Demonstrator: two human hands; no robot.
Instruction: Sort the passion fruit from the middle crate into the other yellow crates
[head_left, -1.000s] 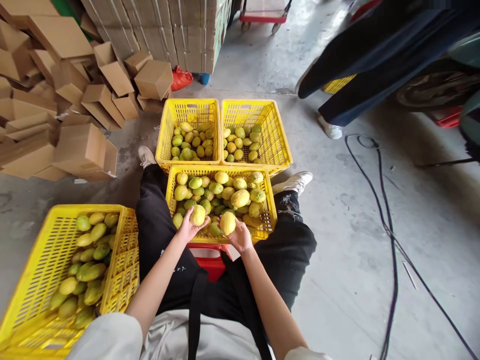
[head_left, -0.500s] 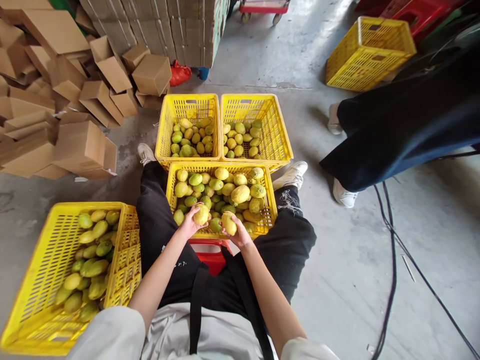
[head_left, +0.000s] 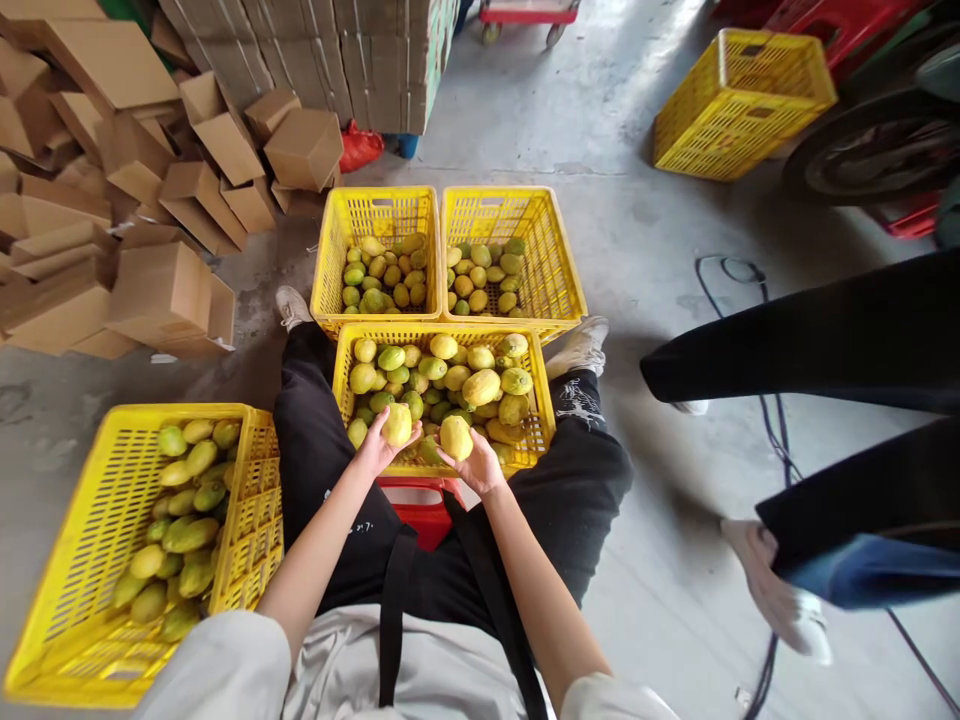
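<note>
My left hand [head_left: 375, 452] is closed round a yellow lemon [head_left: 397, 425], its fingers under the fruit. A second lemon [head_left: 455, 438] rests in my right hand [head_left: 481, 466], cupped from below and turned upward. Both hands are just above the near edge of a yellow plastic crate [head_left: 544, 400] between my legs, which holds many yellow and green lemons [head_left: 480, 387]. The two held lemons are apart from each other.
Beyond stand two yellow crates, left [head_left: 321, 270] and right [head_left: 562, 250], with lemons in them. Another crate [head_left: 82, 560] of greener fruit leans at my left. Cardboard boxes [head_left: 161, 290] pile up behind it. At right, a person's legs [head_left: 810, 350] pass over black cables [head_left: 776, 430].
Both lemons have turned a little in my hands and show other sides. The person at right has stepped nearer, uncovering a wheel behind.
</note>
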